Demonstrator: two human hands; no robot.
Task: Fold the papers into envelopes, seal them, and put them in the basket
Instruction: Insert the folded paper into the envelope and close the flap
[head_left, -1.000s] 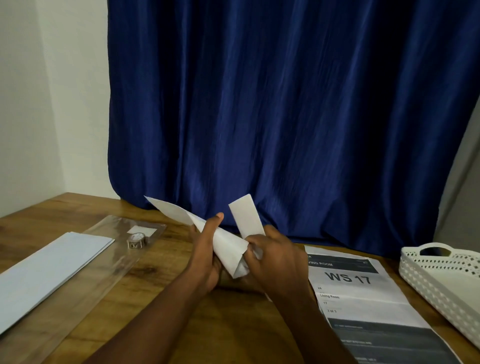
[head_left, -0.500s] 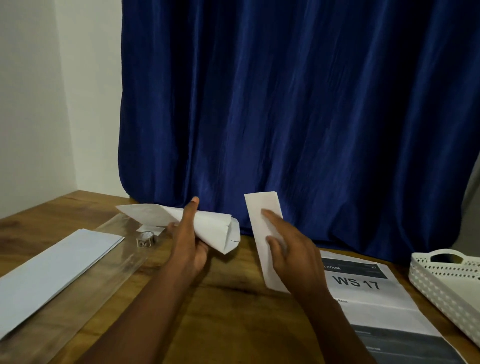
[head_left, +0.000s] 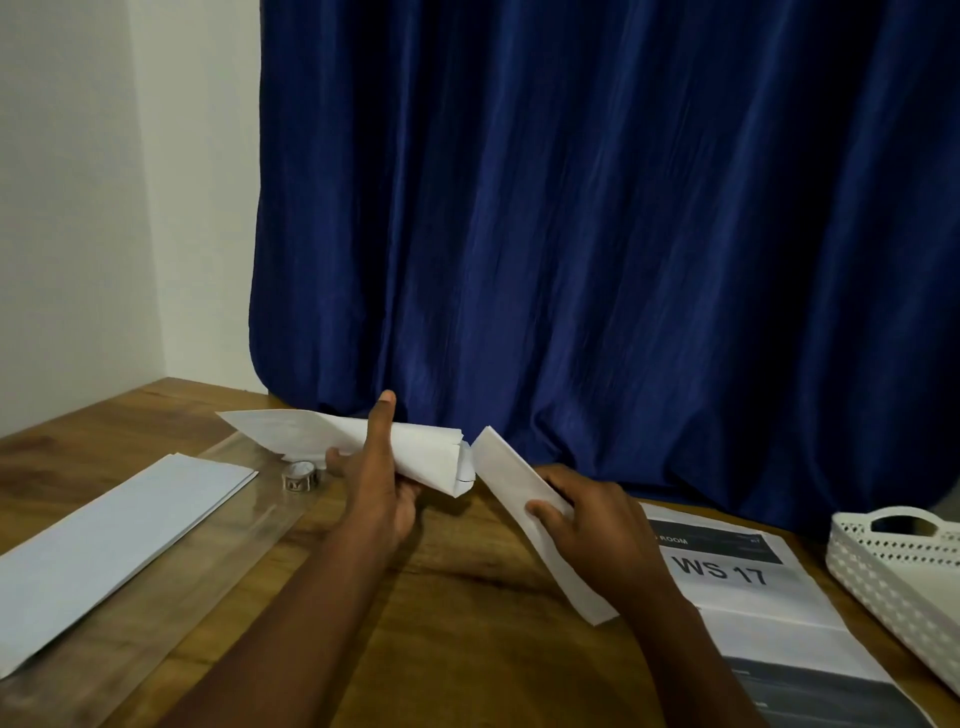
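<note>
Above wooden table (head_left: 467, 597), left hand (head_left: 382, 491) fingers grasping folded envelope (head_left: 363, 441), right hand (head_left: 592, 525) fingers pinching flat paper strip (head_left: 511, 478).

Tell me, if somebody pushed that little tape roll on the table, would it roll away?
Probably not as it sits. The tape roll lies flat on its side on the clear plastic sheet, so a push would likely slide it. That glossy sheet looks slippery, so it may slide easily. It looks small and hollow, so it is probably light. Stood on edge, it could roll.
</note>
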